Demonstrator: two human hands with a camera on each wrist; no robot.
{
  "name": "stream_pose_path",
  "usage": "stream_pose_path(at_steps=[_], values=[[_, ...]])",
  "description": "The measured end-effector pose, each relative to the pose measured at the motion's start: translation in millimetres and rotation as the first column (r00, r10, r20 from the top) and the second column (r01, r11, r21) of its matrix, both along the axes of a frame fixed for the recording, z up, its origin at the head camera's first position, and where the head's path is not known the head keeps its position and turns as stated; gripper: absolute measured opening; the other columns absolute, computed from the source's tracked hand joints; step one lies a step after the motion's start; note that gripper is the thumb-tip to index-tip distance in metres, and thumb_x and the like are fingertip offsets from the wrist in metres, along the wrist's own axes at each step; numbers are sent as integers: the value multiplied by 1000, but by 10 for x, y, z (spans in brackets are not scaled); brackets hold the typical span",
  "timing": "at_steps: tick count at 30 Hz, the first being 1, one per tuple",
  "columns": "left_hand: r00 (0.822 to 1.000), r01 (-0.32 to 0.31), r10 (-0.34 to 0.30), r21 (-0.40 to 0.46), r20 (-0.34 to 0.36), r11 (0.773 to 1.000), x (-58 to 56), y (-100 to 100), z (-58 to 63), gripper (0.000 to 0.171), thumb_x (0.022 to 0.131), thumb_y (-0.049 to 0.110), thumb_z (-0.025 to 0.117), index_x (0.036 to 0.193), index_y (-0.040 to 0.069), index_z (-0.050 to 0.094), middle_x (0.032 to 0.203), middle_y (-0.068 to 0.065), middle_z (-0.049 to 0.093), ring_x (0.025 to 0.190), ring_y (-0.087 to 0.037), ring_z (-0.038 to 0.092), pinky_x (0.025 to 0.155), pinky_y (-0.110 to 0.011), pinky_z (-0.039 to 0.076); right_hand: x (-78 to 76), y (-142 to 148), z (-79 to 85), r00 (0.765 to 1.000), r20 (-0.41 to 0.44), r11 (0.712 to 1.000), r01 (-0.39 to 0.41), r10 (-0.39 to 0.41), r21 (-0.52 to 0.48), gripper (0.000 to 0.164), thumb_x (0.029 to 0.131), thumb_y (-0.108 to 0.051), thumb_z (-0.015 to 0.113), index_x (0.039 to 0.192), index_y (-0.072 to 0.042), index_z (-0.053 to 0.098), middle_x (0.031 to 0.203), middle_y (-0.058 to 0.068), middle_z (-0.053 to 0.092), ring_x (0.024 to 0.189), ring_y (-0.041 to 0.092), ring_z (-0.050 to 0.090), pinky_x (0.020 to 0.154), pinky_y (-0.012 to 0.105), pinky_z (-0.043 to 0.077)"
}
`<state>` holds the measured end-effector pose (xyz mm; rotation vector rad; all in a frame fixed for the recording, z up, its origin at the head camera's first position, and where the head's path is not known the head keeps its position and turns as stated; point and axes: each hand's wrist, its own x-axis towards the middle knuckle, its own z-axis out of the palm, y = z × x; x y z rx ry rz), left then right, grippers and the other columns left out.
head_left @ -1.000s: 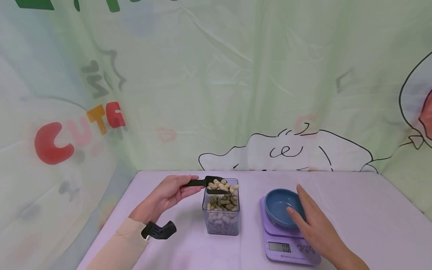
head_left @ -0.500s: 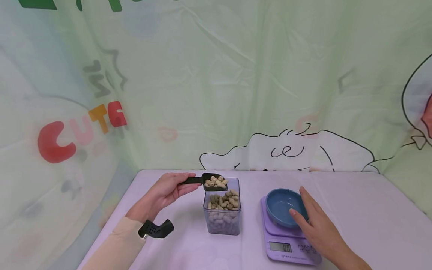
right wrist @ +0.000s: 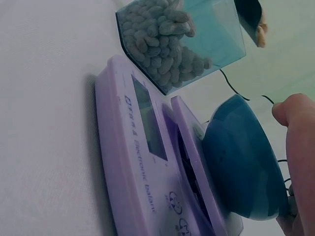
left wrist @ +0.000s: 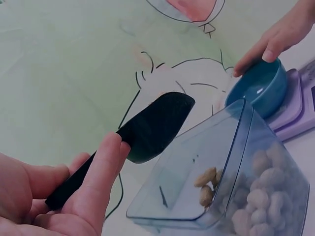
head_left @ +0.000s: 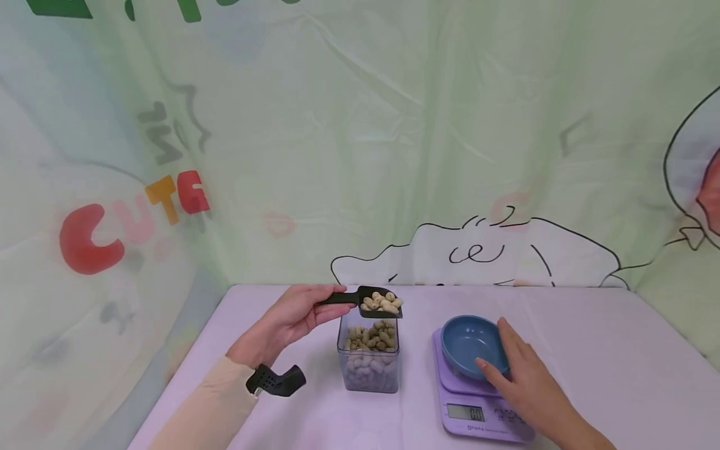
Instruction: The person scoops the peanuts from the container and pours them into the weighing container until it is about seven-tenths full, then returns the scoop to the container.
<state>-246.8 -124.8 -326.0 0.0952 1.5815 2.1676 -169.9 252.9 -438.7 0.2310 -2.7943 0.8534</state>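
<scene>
My left hand (head_left: pixel 295 315) grips the handle of a black scoop (left wrist: pixel 157 128), which carries several unshelled peanuts (head_left: pixel 384 303). The scoop hangs over the back of a clear plastic box (head_left: pixel 368 375) part-filled with peanuts. To the right, a blue bowl (head_left: pixel 468 342) sits on a lilac kitchen scale (head_left: pixel 478 389). My right hand (head_left: pixel 529 382) is at the bowl's right side, its fingers fairly straight along the outside and the thumb by the front rim. In the left wrist view, only the scoop's dark underside shows; its peanuts are hidden there.
The scale's display (head_left: pixel 465 412) faces the near edge of the pale tabletop (head_left: pixel 315 400). A printed curtain (head_left: pixel 360 156) rises behind and at the left. A black strap mount (head_left: pixel 275 380) sticks out from my left wrist.
The loaded scoop has risen from the peanuts, shifted slightly left, then moved right across the box. My right hand has shifted slightly at the bowl, which stays put on the scale.
</scene>
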Motion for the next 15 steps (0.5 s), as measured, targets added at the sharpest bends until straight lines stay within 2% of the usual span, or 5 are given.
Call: stream_pose_path(at_steps=[4, 8, 11, 15], values=[[1000, 16, -16, -4, -1, 1000, -9, 119, 17, 41, 107, 8, 39, 143, -10, 42, 146, -33, 43, 98, -20, 74, 95, -28, 58, 11, -8, -21, 1000, 13, 1000, 6, -6, 12, 96, 96, -52, 57, 159, -1, 4, 160, 31, 16, 140, 59, 25, 113, 75, 21], [1000, 27, -27, -11, -3, 1000, -23, 240, 15, 40, 107, 9, 41, 141, -11, 45, 144, -32, 46, 98, -20, 74, 95, -28, 58, 28, -32, -26, 1000, 19, 999, 13, -13, 29, 101, 95, -56, 57, 158, 0, 2, 162, 30, 11, 143, 56, 21, 127, 58, 0], [999, 33, -33, -18, -4, 999, -35, 338, 7, 39, 107, 9, 42, 139, -11, 47, 142, -32, 49, 101, -23, 73, 95, -30, 58, 31, -47, -18, 999, 30, 998, 34, -36, 57, 106, 92, -61, 58, 158, 2, 2, 162, 30, 9, 144, 55, 20, 127, 58, 0], [999, 49, -50, -39, -11, 998, -49, 461, -1, 38, 106, 9, 44, 138, -10, 50, 140, -32, 51, 104, -26, 72, 95, -31, 58, 24, -56, -5, 996, 56, 994, 62, -67, 85, 113, 88, -67, 58, 157, 3, 1, 162, 31, 9, 142, 58, 20, 120, 69, 14]])
